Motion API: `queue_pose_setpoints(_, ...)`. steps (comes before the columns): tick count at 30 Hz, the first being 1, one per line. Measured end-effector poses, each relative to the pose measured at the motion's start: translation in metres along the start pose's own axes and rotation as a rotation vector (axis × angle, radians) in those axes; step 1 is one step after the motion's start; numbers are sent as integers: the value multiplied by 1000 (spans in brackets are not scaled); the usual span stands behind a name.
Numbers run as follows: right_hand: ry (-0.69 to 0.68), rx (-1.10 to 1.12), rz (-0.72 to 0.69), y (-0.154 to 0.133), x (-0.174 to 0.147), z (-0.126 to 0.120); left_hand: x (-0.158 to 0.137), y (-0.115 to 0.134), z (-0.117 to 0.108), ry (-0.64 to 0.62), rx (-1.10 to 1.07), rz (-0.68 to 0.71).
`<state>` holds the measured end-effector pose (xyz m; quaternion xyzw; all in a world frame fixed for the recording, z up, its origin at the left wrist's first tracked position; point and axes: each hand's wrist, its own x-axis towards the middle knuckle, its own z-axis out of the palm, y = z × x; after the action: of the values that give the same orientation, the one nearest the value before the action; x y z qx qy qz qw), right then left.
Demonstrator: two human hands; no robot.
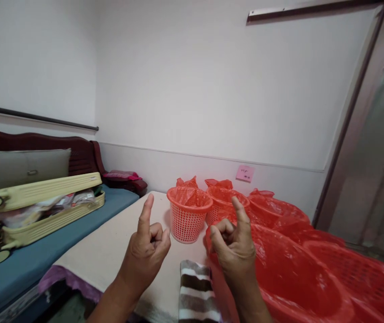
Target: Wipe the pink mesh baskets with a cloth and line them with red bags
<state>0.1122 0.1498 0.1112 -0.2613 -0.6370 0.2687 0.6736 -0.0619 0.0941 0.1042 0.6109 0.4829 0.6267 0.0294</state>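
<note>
My left hand (147, 248) is raised above the white table (111, 244), index finger pointing up, the other fingers curled, holding nothing. My right hand (234, 244) mirrors it, index finger up and the rest curled, empty, in front of a large red basket lined with a red plastic bag (289, 273). Behind both hands stand two small red mesh baskets (188, 215) (224, 202), each lined with a red bag.
A brown-and-white striped cloth (196, 291) lies at the table's near edge. More red bag-lined baskets (363, 273) fill the right side. On the left, an open cream suitcase (40, 206) rests on a blue-cushioned bench. A pink note (245, 173) is stuck on the wall.
</note>
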Motion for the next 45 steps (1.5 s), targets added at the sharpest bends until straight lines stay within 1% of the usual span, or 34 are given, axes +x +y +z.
queue_pose_setpoints(4,-3,1,-19,-2,-1,-2,-2,6,-1,7,-12,30)
queue_pose_setpoints(11,-9,33,11,-7,-6,-3,-4,12,-4,10,25,61)
queue_pose_setpoints(16,-1,39,-14,-13,-8,-5,-5,16,-5,13,34,79)
queue_pose_setpoints(20,26,33,-30,-20,-9,-8,-6,21,-4,11,23,64)
queue_pose_setpoints(31,1,36,-51,-27,-11,-9,-10,33,-7,21,4,76)
queue_pose_setpoints(34,-14,27,-37,-28,-14,-8,-13,36,-7,25,10,41)
queue_pose_setpoints(36,-38,24,-8,-24,-17,-6,-16,33,-4,29,-6,-34)
queue_pose_setpoints(38,-82,20,33,-13,-24,-3,-23,21,1,15,-31,-129)
queue_pose_setpoints(40,-146,-5,101,12,-36,1,-36,-5,8,-40,4,-212)
queue_pose_setpoints(41,-167,-28,148,31,-45,3,-46,-22,12,-94,81,-243)
queue_pose_setpoints(42,-231,-71,190,53,-57,5,-58,-43,15,-155,188,-275)
queue_pose_setpoints(44,-341,-112,327,108,-86,9,-88,-89,21,-228,272,-338)
queue_pose_setpoints(45,-362,-154,369,137,-103,10,-104,-112,23,-268,312,-367)
